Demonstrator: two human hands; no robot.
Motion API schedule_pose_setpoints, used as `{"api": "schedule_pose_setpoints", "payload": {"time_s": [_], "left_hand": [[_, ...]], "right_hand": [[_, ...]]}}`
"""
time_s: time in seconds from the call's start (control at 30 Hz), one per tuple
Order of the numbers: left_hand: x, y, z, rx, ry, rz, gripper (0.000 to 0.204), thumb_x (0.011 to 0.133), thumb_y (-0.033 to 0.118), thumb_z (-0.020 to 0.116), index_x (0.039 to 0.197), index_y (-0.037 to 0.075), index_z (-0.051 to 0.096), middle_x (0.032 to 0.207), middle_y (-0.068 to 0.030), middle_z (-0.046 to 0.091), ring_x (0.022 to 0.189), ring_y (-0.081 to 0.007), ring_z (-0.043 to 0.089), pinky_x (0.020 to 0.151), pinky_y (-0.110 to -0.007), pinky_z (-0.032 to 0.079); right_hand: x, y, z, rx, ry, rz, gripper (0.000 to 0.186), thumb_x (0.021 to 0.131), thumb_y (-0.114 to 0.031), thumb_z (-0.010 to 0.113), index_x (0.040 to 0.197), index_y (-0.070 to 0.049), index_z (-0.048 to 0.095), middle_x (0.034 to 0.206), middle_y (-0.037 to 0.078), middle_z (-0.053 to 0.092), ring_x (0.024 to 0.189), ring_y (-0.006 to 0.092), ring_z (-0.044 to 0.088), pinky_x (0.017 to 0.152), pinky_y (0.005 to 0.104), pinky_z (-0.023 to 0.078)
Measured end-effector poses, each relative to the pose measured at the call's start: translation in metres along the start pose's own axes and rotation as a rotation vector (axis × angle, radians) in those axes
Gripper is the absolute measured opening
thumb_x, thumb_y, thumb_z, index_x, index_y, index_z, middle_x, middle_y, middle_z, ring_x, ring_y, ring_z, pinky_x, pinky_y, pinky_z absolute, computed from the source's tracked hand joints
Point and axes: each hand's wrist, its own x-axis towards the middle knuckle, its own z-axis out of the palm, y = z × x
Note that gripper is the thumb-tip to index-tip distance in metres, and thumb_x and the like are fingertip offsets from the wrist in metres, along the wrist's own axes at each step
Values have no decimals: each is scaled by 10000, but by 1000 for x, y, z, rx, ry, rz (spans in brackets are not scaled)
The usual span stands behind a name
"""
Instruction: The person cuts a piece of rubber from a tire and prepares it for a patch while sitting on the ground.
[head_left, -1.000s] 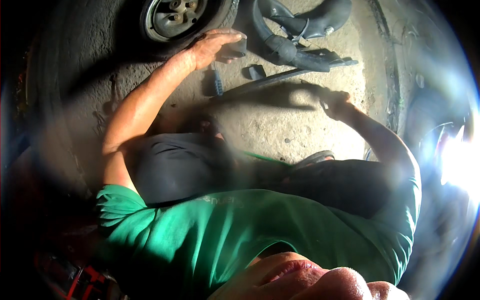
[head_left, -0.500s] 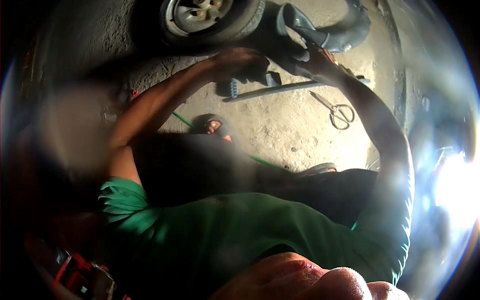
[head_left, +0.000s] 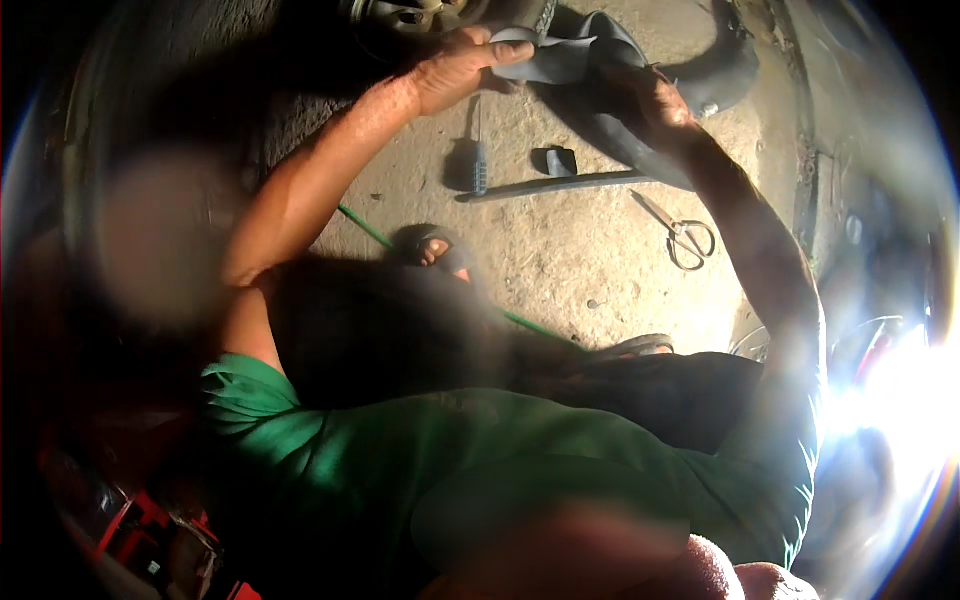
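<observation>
Stretched between my two hands is a dark grey rubber inner tube, its body looping over the floor to the right. My left hand pinches a flattened end of it, thumb on top. My right hand grips the tube farther right, its fingertips partly lost in shadow. Below the hands lie a screwdriver with a ribbed handle, a small black rubber piece and a long flat metal bar. The bar's right end is under the tube.
Scissors lie on the concrete floor to the right. A wheel with a tyre is at the top edge. A thin green hose runs past my sandalled foot. Bright light glares at the far right.
My left hand has lifted and moved up from beside the bar, now drawing the tube's end leftward. The screwdriver and small rubber piece are uncovered. The right hand keeps hold of the tube.
</observation>
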Motion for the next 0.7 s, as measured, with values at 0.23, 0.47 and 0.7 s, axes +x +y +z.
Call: {"api": "schedule_pose_setpoints", "payload": {"time_s": [0.23,0.47,0.7], "left_hand": [[11,44,17,281,368,63,292,935,249,687,1113,21,727,973,-85,738,904,-181,679,844,-319,534],[-2,95,12,443,844,305,361,969,325,676,1090,-14,700,918,-112,733,840,-170,695,688,-311,551],[-18,97,52,1163,28,978,486,824,102,734,1301,44,661,1403,-178,573,1315,-347,540,1111,-474,414]], "right_hand": [[14,1,-5,353,-272,-32,368,990,-197,592,1302,-3,609,1298,131,649,1222,243,589,1104,386,432],[-8,-16,18,390,-261,-63,451,1010,-242,574,1357,44,563,1341,184,625,1222,265,601,1132,376,422],[-29,-61,42,366,-581,-237,673,934,-379,732,1463,-75,448,1343,180,592,1191,217,608,1091,458,473]]}}
